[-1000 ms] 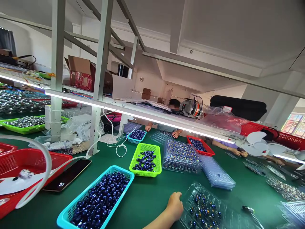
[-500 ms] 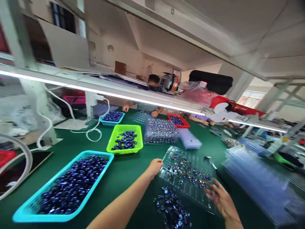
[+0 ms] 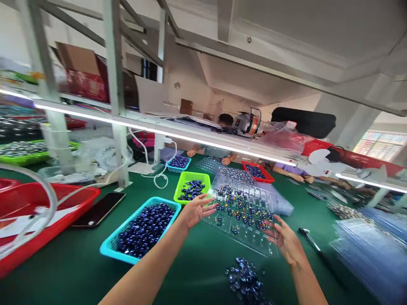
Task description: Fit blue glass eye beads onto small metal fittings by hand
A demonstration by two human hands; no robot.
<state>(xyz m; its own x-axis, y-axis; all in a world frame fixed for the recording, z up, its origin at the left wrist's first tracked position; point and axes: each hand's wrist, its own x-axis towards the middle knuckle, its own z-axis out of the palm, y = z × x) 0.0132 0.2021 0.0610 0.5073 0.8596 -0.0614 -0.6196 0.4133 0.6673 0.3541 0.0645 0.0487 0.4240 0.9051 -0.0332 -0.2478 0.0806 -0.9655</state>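
A clear plastic blister tray [image 3: 244, 212] with dark blue beads in some of its pockets is lifted and tilted above the green table [image 3: 197, 262]. My left hand [image 3: 195, 209] presses its left edge, fingers spread under it. My right hand [image 3: 284, 239] supports its lower right edge, fingers stretched. A loose heap of blue beads [image 3: 244, 281] lies on the table below the tray, between my forearms.
A cyan basket [image 3: 110, 248] full of blue beads stands left of my left arm, a green basket [image 3: 192, 190] beyond it. A red basket [image 3: 68, 212] and a phone [image 3: 98, 209] are at the left. Stacked clear trays [image 3: 375, 254] lie right. Other people work across the table.
The tray has been lifted off the table and tilted up between both hands. The view swung back to the left.
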